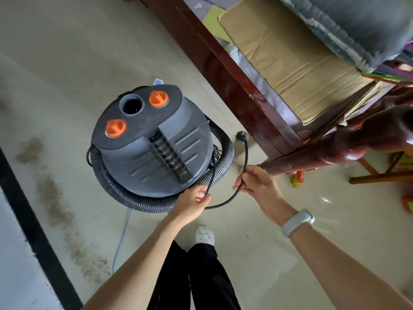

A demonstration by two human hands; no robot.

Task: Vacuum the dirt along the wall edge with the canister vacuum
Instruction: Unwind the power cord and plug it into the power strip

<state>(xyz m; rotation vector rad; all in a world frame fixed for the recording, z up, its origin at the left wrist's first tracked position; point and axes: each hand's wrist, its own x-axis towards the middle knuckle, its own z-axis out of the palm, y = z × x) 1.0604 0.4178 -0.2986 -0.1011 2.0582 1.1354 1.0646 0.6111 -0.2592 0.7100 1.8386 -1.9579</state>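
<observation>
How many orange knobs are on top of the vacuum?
2. One orange knob sits right of the round hole on the vacuum; the other orange knob sits nearer, to its left.

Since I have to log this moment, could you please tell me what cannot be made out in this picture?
Head view only:
- Hose ends: hidden behind the canister vacuum.
- Plug prongs: blurred.
- Black cord between left hand and right hand: its origin is hidden by the canister.
- Dirt: its far extent is cut off by the left edge.
</observation>
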